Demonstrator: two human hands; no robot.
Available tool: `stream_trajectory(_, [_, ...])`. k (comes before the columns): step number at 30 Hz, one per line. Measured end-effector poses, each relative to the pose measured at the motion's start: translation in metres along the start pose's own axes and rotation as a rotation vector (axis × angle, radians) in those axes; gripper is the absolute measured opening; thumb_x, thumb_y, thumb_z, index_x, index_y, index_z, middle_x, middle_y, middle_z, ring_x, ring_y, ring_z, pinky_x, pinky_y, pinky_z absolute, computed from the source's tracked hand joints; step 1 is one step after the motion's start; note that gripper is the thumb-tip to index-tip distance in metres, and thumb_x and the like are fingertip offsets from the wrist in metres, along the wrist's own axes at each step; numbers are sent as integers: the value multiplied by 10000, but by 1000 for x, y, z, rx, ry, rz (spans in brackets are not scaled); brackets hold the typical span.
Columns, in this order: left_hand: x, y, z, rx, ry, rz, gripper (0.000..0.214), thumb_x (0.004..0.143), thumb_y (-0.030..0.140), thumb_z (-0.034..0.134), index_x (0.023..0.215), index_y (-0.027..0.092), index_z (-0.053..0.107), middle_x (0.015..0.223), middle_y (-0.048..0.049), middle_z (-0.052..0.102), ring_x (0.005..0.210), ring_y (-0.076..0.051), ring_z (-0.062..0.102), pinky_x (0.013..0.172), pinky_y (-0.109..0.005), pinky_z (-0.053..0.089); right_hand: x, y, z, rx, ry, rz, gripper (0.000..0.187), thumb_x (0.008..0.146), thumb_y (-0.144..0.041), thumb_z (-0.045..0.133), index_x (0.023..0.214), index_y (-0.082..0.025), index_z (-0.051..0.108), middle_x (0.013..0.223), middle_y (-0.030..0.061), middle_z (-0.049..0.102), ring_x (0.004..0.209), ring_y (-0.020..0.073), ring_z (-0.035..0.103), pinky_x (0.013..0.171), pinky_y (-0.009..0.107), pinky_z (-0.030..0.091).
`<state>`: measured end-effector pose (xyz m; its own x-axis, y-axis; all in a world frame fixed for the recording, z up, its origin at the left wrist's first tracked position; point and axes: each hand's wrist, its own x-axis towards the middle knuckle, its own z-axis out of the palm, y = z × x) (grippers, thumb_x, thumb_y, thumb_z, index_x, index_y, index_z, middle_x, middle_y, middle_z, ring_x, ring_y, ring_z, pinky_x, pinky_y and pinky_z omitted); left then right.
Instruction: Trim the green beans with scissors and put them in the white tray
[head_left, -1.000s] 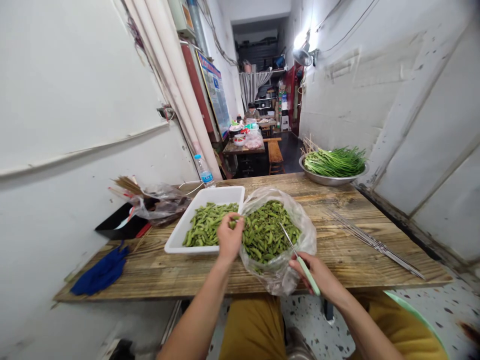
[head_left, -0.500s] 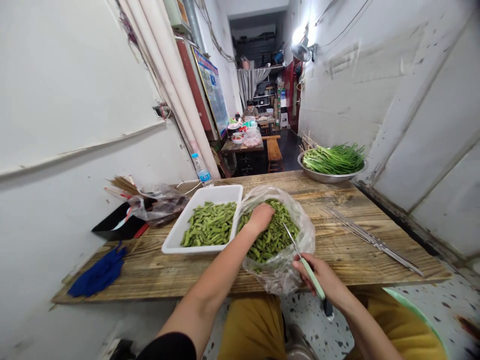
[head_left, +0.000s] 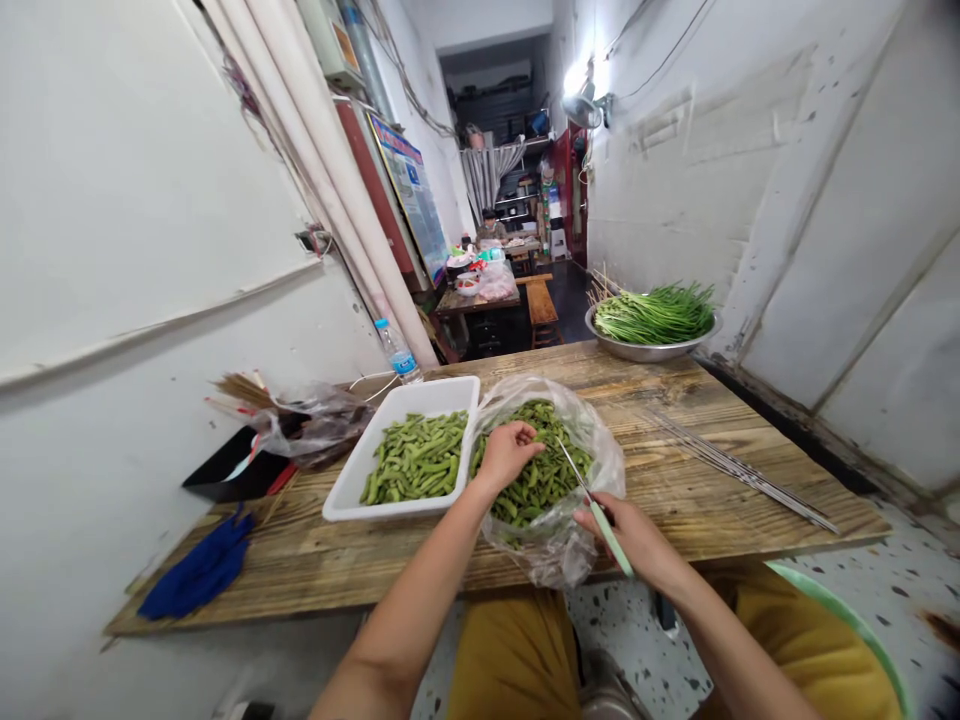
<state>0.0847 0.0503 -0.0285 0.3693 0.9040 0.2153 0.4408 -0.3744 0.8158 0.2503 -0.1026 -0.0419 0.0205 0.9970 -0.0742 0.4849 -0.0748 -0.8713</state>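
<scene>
My left hand (head_left: pixel 508 450) rests in a clear plastic bag (head_left: pixel 600 455) heaped with green edamame pods (head_left: pixel 551 475). Its fingers curl down among the pods; what they grip I cannot make out. My right hand (head_left: pixel 634 535) is closed round the pale green handle of a pair of scissors (head_left: pixel 589 498), whose blades point up over the bag. Left of the bag stands a white rectangular tray (head_left: pixel 352 480) holding more pods (head_left: pixel 416 465). Both sit on a worn wooden table (head_left: pixel 675 480).
A steel bowl of green chives (head_left: pixel 652 320) stands at the far right corner. Metal skewers (head_left: pixel 739 470) lie on the right. A black tray with a plastic bag (head_left: pixel 292 425), a water bottle (head_left: pixel 396 352) and a blue cloth (head_left: pixel 199 568) are on the left. A person sits far down the corridor.
My left hand went from the tray's edge into the bag of pods and now curls among them. The right hand with the scissors has stayed at the bag's near side.
</scene>
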Motion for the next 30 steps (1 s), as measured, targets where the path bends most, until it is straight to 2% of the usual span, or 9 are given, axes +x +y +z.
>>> stream_trajectory(6, [-24, 13, 3, -216, -84, -88, 212, 559, 271, 725, 672, 136, 606, 600, 20, 590, 553, -96, 507, 558, -215, 391, 3, -12, 1, 107, -52, -24, 367, 768, -524, 550, 876, -176, 596, 452, -69, 448, 423, 102, 435, 462, 202, 368])
stream_trajectory(13, [-30, 15, 6, -317, -42, -147, 211, 536, 271, 732, 621, 134, 595, 557, 29, 569, 519, -83, 477, 536, -209, 364, 4, -13, 3, 222, -91, 12, 382, 728, -559, 583, 828, -190, 588, 425, -80, 377, 406, 92, 372, 426, 196, 333])
stream_trajectory(19, [-33, 13, 11, -355, -26, -176, 225, 513, 265, 748, 607, 132, 593, 549, 32, 564, 513, -82, 475, 532, -211, 359, 3, -17, 0, 112, -71, -74, 368, 784, -534, 526, 824, -171, 576, 515, -55, 445, 490, 102, 409, 482, 202, 355])
stream_trajectory(23, [-35, 16, 12, -427, -69, -193, 244, 531, 283, 754, 622, 130, 587, 532, 46, 545, 484, -63, 453, 498, -195, 334, 5, -15, -2, 56, -32, -133, 364, 785, -515, 535, 690, -164, 549, 556, -44, 460, 537, 105, 424, 507, 202, 352])
stream_trajectory(26, [-36, 19, 11, -568, -143, -285, 268, 568, 307, 749, 648, 125, 569, 502, 55, 522, 418, -41, 417, 444, -183, 317, 7, -12, -1, 69, -45, -75, 369, 768, -535, 547, 677, -177, 539, 470, -65, 407, 462, 99, 407, 463, 201, 333])
stream_trajectory(28, [-36, 20, 10, -739, -174, -372, 293, 567, 289, 764, 689, 125, 554, 545, 37, 558, 451, -55, 488, 465, -185, 377, 6, -11, 0, 117, -49, -34, 371, 748, -554, 561, 760, -183, 565, 448, -74, 403, 431, 100, 404, 447, 203, 333])
stream_trajectory(30, [-35, 21, 9, -925, -155, -447, 317, 555, 243, 784, 699, 126, 527, 622, 4, 600, 566, -89, 585, 542, -200, 452, 4, -10, 2, 174, -54, -7, 408, 740, -571, 561, 874, -186, 578, 451, -76, 417, 419, 101, 406, 444, 205, 339])
